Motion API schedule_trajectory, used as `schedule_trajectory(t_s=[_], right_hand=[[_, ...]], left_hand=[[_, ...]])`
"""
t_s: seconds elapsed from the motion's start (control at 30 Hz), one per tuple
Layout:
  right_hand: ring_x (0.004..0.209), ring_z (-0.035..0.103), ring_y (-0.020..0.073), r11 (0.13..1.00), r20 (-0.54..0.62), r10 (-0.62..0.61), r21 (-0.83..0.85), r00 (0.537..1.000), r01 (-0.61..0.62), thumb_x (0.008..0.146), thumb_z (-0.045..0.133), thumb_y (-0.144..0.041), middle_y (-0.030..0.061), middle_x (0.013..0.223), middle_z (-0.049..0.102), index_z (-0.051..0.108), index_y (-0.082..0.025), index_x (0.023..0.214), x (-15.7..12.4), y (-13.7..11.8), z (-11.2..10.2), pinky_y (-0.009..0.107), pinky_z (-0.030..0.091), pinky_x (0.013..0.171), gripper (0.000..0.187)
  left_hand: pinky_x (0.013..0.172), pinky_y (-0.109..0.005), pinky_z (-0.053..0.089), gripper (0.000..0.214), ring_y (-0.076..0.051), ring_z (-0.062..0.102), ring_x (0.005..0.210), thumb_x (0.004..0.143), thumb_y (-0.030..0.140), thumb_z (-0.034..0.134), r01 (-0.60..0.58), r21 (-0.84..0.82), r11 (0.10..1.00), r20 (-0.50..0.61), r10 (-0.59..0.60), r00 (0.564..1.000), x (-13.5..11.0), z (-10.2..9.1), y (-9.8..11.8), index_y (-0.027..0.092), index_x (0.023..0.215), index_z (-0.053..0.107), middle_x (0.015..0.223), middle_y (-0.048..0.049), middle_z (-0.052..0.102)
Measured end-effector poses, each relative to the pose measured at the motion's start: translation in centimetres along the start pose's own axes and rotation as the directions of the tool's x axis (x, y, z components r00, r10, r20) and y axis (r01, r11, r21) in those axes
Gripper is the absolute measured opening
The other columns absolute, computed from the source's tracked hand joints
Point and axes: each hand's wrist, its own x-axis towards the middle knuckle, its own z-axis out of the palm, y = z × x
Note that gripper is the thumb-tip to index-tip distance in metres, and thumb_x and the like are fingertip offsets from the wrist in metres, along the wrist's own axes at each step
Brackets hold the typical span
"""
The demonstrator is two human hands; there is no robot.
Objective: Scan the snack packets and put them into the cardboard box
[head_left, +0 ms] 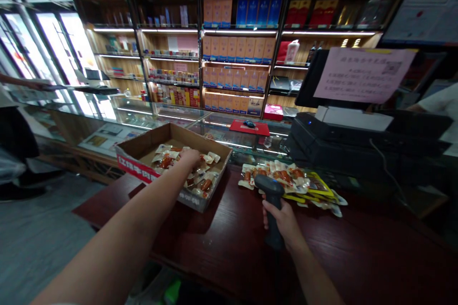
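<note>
My left hand (189, 157) reaches into an open cardboard box (143, 145) on the dark wooden counter (232, 243). It rests on the small clear snack packets (202, 183) with orange-red contents, its fingers curled down among them and hidden. My right hand (282, 219) grips the handle of a dark handheld barcode scanner (270, 188). The scanner's head points at a pile of snack packets (293, 181) spread on the counter, some clear, some yellow.
A black cash register (358, 138) with a monitor and a pink paper notice (363, 74) stands at the right. Glass display cases (143, 116) lie behind the counter, and shelves of boxed goods (234, 71) fill the back wall. Another person's sleeve (442, 102) shows at the far right.
</note>
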Motion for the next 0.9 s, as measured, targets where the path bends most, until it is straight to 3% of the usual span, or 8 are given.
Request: schedule_trajectory(t_s=[0.13,0.27,0.4,0.47,0.53,0.63,0.73,0.9], right_hand=[[0.037,0.050,0.0109,1.000,-0.003,-0.004,0.004,1.000,0.004,0.059,0.073,-0.042,-0.0060,0.050,0.054,0.054,-0.015,0.093,0.1,0.1,-0.3,0.023,0.043,0.034,0.047],[0.036,0.051,0.0114,1.000,0.002,0.003,0.006,1.000,-0.003,0.058,0.074,-0.042,-0.0058,0.050,0.055,0.055,-0.014,0.093,0.1,0.2,-0.4,0.023,0.043,0.034,0.049],[0.036,0.051,0.0115,1.000,0.002,-0.003,0.013,1.000,0.003,0.058,0.074,-0.043,-0.0056,0.050,0.055,0.054,-0.014,0.094,0.0,0.3,-0.5,0.023,0.043,0.034,0.050],[0.036,0.051,0.0114,1.000,0.002,-0.008,0.018,1.000,0.008,0.058,0.074,-0.043,-0.0057,0.050,0.055,0.054,-0.014,0.094,0.0,0.3,-0.5,0.023,0.043,0.034,0.050],[0.036,0.050,0.0114,1.000,0.003,-0.010,0.021,1.000,0.010,0.058,0.074,-0.043,-0.0055,0.049,0.055,0.054,-0.014,0.094,-0.1,0.2,-0.6,0.023,0.043,0.034,0.050],[0.037,0.051,0.0113,0.999,-0.003,-0.017,0.030,1.000,0.017,0.059,0.073,-0.042,-0.0053,0.050,0.055,0.054,-0.014,0.095,-0.2,0.1,-0.6,0.023,0.043,0.034,0.050],[0.037,0.051,0.0113,0.999,0.010,-0.019,0.038,1.000,0.019,0.058,0.074,-0.043,-0.0055,0.050,0.055,0.054,-0.014,0.094,-0.3,-0.1,-0.6,0.023,0.043,0.034,0.051],[0.036,0.050,0.0110,0.999,-0.010,-0.034,0.033,0.999,0.034,0.058,0.074,-0.045,-0.0053,0.050,0.055,0.055,-0.014,0.093,-0.4,-0.3,-0.6,0.023,0.043,0.034,0.050]], left_hand=[[0.087,-0.055,0.037,0.048,-0.044,0.050,0.110,0.039,0.036,0.084,-0.009,0.248,0.969,0.106,-0.018,0.994,-0.1,-0.7,0.5,0.017,0.077,0.065,0.108,-0.0217,0.063],[0.090,-0.049,0.037,0.057,-0.036,0.057,0.104,0.054,0.048,0.075,-0.104,0.117,0.988,-0.044,0.109,0.993,-1.2,-2.6,1.6,0.016,0.099,0.057,0.105,-0.0187,0.064],[0.082,-0.036,0.042,0.048,-0.029,0.059,0.097,0.060,0.047,0.071,-0.167,-0.225,0.960,-0.156,0.134,0.979,-3.1,-4.6,4.3,0.016,0.092,0.055,0.097,-0.0139,0.064],[0.069,-0.030,0.044,0.043,-0.023,0.060,0.081,0.062,0.046,0.069,-0.149,-0.580,0.801,-0.106,0.107,0.989,-4.5,-5.3,5.9,0.015,0.088,0.054,0.086,-0.0089,0.064],[0.054,-0.024,0.041,0.038,-0.014,0.055,0.059,0.068,0.047,0.063,-0.050,-0.895,0.442,0.030,0.172,0.985,-6.4,-5.8,7.2,0.016,0.088,0.052,0.075,-0.0033,0.061],[0.044,-0.021,0.036,0.030,-0.010,0.049,0.047,0.075,0.042,0.054,0.274,-0.961,-0.028,0.234,0.445,0.864,-9.8,-5.5,8.5,0.015,0.088,0.053,0.070,-0.0028,0.060],[0.046,-0.022,0.042,0.025,-0.013,0.056,0.053,0.079,0.033,0.048,0.503,-0.835,-0.224,0.304,0.574,0.761,-12.9,-3.7,9.1,0.012,0.091,0.056,0.077,-0.0088,0.064],[0.069,-0.038,0.052,0.029,-0.022,0.066,0.076,0.081,0.022,0.048,0.557,-0.738,-0.381,0.341,0.501,0.795,-15.7,2.3,9.9,0.013,0.108,0.055,0.094,-0.0113,0.067]])
